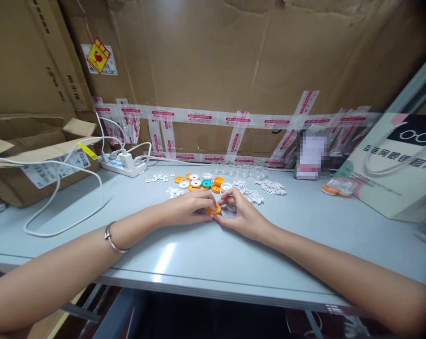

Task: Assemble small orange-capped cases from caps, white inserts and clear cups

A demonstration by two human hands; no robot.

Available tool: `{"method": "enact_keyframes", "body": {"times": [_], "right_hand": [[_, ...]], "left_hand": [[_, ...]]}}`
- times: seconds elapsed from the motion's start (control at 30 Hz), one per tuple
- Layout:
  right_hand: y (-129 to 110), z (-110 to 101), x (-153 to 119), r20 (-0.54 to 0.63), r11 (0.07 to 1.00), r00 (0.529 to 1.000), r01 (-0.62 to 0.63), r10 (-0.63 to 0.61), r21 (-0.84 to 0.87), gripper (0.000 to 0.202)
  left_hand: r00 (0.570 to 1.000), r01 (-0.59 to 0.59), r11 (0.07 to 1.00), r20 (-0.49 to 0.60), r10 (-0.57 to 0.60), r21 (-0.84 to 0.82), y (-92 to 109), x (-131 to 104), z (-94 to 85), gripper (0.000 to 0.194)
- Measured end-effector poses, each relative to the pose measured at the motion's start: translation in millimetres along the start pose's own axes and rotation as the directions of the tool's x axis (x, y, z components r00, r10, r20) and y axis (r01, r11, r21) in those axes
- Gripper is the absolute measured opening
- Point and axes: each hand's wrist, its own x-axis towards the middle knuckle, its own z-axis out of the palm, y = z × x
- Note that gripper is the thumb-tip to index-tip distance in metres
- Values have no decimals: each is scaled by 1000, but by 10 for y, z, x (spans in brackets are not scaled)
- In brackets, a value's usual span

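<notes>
An orange ring-shaped part [213, 210] is held between both hands just above the grey table. My left hand [192, 207] pinches it from the left, fingers over its top. From the right, the thumb and fingertips of my right hand [237, 214] close on its edge. Right behind my hands lie round orange, white and teal parts [206, 183]. Small white discs [159, 177] are scattered to their left. White perforated pieces [271, 187] lie to the right, and clear round pieces [239, 170] sit at the back.
A white power strip [119, 165] with looping cables stands at the back left beside an open cardboard box [25, 174]. Against the back cardboard leans a phone [310, 157]. Wrapped orange parts [338, 187] and a paper bag [400, 174] are at the right.
</notes>
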Motion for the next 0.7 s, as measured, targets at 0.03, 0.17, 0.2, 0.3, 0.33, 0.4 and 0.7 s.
{"method": "enact_keyframes", "body": {"times": [0.03, 0.17, 0.2, 0.3, 0.33, 0.4, 0.7], "right_hand": [[-6, -7, 3, 5, 999, 1000, -8, 8, 41, 37], [-96, -59, 13, -48, 989, 998, -19, 27, 148, 37], [-128, -75, 15, -73, 987, 997, -24, 36, 159, 38], [-212, -106, 12, -108, 971, 991, -56, 83, 233, 41], [-231, -107, 9, -93, 955, 990, -74, 105, 286, 41], [-254, -97, -1, -18, 898, 989, -125, 147, 421, 41], [-329, -78, -12, 109, 771, 993, -111, 53, 627, 26]], "left_hand": [[1000, -11, 999, -23, 12, 35, -6, 1, 12, 9], [983, -41, 989, -173, 65, 143, 21, 8, 15, 9], [972, -43, 988, -225, 75, 147, 42, 13, 7, 10], [920, -39, 989, -382, 90, 140, 114, 34, -12, 11], [898, -30, 990, -430, 88, 140, 135, 41, -13, 11], [844, -7, 989, -530, 85, 148, 164, 52, -8, 12], [770, -70, 992, -626, 122, 107, 207, 73, -15, 20]]}}
